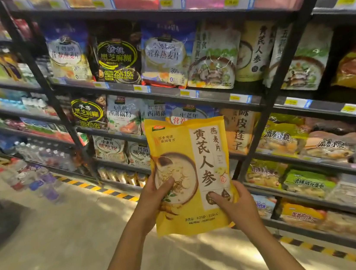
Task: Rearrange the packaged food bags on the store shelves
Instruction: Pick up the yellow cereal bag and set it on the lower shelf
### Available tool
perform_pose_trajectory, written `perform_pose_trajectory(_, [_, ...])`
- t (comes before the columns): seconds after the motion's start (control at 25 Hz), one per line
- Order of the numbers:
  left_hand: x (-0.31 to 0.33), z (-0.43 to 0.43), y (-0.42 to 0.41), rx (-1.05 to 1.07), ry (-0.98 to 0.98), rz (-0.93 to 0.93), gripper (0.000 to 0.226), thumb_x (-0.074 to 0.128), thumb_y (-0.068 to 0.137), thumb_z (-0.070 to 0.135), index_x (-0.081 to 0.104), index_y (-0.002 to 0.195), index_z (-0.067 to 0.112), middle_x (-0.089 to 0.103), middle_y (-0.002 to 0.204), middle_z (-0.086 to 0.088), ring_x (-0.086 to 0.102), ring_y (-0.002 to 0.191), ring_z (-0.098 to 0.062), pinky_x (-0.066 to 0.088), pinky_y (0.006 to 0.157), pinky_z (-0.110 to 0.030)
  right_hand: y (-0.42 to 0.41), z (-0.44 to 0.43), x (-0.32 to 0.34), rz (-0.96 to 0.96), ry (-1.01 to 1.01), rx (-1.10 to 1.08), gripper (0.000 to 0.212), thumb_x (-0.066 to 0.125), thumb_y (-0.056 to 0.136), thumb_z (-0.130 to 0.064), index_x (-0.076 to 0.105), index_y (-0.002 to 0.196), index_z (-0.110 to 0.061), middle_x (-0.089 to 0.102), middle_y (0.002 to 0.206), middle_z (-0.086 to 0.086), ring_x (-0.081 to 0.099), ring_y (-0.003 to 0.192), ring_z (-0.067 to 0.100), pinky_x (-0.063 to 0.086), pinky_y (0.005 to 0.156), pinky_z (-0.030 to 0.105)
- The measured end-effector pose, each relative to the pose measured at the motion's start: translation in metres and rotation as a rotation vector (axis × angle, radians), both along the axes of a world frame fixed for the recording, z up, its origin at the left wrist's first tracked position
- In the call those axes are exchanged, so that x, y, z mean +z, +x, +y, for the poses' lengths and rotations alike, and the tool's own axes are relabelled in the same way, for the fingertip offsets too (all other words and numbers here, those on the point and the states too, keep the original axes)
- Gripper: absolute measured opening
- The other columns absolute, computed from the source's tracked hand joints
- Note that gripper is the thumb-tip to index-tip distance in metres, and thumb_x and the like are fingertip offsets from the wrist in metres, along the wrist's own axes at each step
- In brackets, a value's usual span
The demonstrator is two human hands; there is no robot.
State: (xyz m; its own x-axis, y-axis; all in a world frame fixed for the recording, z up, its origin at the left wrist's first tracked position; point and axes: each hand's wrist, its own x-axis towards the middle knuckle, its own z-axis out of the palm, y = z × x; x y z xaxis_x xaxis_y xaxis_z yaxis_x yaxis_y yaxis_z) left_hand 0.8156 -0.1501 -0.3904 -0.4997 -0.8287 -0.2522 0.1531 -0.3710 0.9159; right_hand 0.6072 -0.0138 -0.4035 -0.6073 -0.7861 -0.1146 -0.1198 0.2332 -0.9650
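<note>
Glossy flat yellow bag (191, 174), two-handed grip.

Floor (59, 252): I see glossy beige, glare patches.
Floor tape (102, 190): yellow-black stripes along the shelving.
Shelving frame (35, 69): dark metal.

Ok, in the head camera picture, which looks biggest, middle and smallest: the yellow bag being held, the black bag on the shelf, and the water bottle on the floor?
1. yellow bag, though it is nearest the camera
2. black bag
3. water bottle, blurred and farther off
</note>
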Motion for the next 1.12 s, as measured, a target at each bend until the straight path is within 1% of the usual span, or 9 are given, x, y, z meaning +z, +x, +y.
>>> perform_pose_trajectory(0.2, [0.002, -0.033, 0.0, -0.054, -0.024, -0.016, 0.067, 0.084, 0.078, 0.018, 0.059, 0.14, 0.028, 0.077, 0.126, -0.007, 0.074, 0.115, -0.031, 0.058, 0.099, -0.053, -0.003, -0.04, 0.01, 0.003, -0.016, 0.014, 0.052, 0.09, 0.078, -0.03, 0.057, 0.116, -0.041, 0.071, 0.109, -0.017, 0.071, 0.095, 0.003, 0.059, 0.071, 0.022])
perform_pose_trajectory(0.32, [0.009, -0.059, -0.022, -0.051, -0.106, -0.041, 0.065, 0.084, 0.081, 0.015, 0.059, 0.137, 0.035, 0.079, 0.122, 0.0, 0.076, 0.111, -0.023, 0.062, 0.093, -0.045, -0.021, -0.065, 0.013, -0.012, -0.027, -0.007, 0.05, 0.09, 0.077, -0.029, 0.057, 0.112, -0.043, 0.073, 0.112, -0.012, 0.073, 0.094, 0.006, 0.063, 0.076, 0.031])
perform_pose_trajectory(0.44, [0.019, -0.092, -0.058, -0.028, -0.165, -0.039, 0.055, 0.08, 0.087, 0.01, 0.061, 0.132, 0.036, 0.08, 0.117, 0.006, 0.077, 0.107, -0.017, 0.064, 0.081, -0.032, -0.054, -0.097, 0.022, -0.021, -0.078, -0.009, 0.05, 0.089, 0.079, -0.024, 0.059, 0.117, -0.038, 0.073, 0.114, -0.01, 0.074, 0.089, -0.001, 0.064, 0.07, 0.027])
perform_pose_trajectory(0.52, [0.03, -0.12, -0.091, -0.028, -0.204, -0.038, 0.058, 0.081, 0.086, 0.012, 0.059, 0.136, 0.034, 0.08, 0.119, 0.006, 0.076, 0.111, -0.019, 0.064, 0.082, -0.031, -0.084, -0.123, 0.033, -0.007, -0.111, -0.023, 0.052, 0.088, 0.079, -0.03, 0.059, 0.121, -0.041, 0.073, 0.116, -0.013, 0.074, 0.093, -0.001, 0.065, 0.071, 0.027])
perform_pose_trajectory(0.64, [0.05, -0.165, -0.149, -0.032, -0.257, -0.042, 0.063, 0.082, 0.086, 0.016, 0.056, 0.14, 0.036, 0.078, 0.123, 0.008, 0.075, 0.113, -0.017, 0.064, 0.086, -0.034, -0.135, -0.161, 0.053, 0.031, -0.136, -0.038, 0.049, 0.087, 0.078, -0.041, 0.058, 0.116, -0.052, 0.073, 0.119, -0.015, 0.073, 0.104, 0.007, 0.065, 0.082, 0.039])
perform_pose_trajectory(0.8, [0.08, -0.223, -0.236, -0.045, -0.356, -0.043, 0.063, 0.083, 0.088, 0.018, 0.056, 0.141, 0.039, 0.077, 0.123, 0.011, 0.074, 0.113, -0.015, 0.063, 0.088, -0.034, -0.21, -0.211, 0.084, 0.102, -0.191, -0.058, 0.043, 0.081, 0.086, -0.038, 0.053, 0.111, -0.059, 0.071, 0.114, -0.022, 0.07, 0.102, -0.004, 0.062, 0.082, 0.028])
perform_pose_trajectory(0.96, [0.108, -0.269, -0.313, -0.043, -0.447, -0.061, 0.076, 0.086, 0.086, 0.026, 0.048, 0.151, 0.038, 0.07, 0.137, 0.009, 0.067, 0.125, -0.016, 0.057, 0.101, -0.039, -0.281, -0.259, 0.102, 0.242, -0.208, -0.091, 0.051, 0.071, 0.088, -0.059, 0.053, 0.134, -0.051, 0.065, 0.133, -0.015, 0.062, 0.124, 0.009, 0.058, 0.096, 0.046])
perform_pose_trajectory(1.04, [0.115, -0.286, -0.343, -0.033, -0.494, -0.088, 0.084, 0.089, 0.082, 0.035, 0.044, 0.154, 0.039, 0.065, 0.144, 0.008, 0.062, 0.131, -0.018, 0.054, 0.108, -0.046, -0.305, -0.277, 0.104, 0.298, -0.164, -0.128, 0.072, 0.062, 0.086, -0.071, 0.042, 0.15, -0.045, 0.054, 0.148, -0.009, 0.051, 0.137, 0.015, 0.052, 0.106, 0.05])
perform_pose_trajectory(1.12, [0.119, -0.297, -0.374, -0.035, -0.522, -0.079, 0.082, 0.087, 0.085, 0.032, 0.044, 0.155, 0.037, 0.064, 0.145, 0.008, 0.062, 0.131, -0.017, 0.054, 0.107, -0.045, -0.321, -0.291, 0.108, 0.334, -0.103, -0.175, 0.081, 0.057, 0.09, -0.07, 0.028, 0.16, -0.041, 0.036, 0.163, -0.005, 0.034, 0.151, 0.02, 0.039, 0.118, 0.052])
